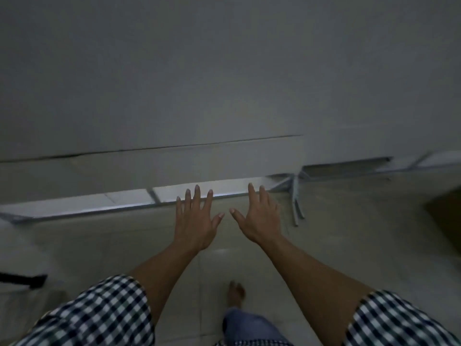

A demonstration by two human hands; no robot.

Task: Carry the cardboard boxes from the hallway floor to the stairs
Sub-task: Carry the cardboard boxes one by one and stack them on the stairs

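We note our left hand (197, 218) and right hand (259, 216) both held out flat above the pale beige tiled floor (99, 245). The fingers are spread and hold nothing, and the hands are close beside each other but not touching. No box lies between them. A brown cardboard-coloured shape (446, 206) shows at the right edge, low near the plain grey-white wall (224, 71). We judge it a box, though blur leaves this uncertain. The step in hand appears to be the approach. To do it well, we should turn right, square up, part the hands to opposite sides, and grip low. Our bare foot (235, 294) warrants care.
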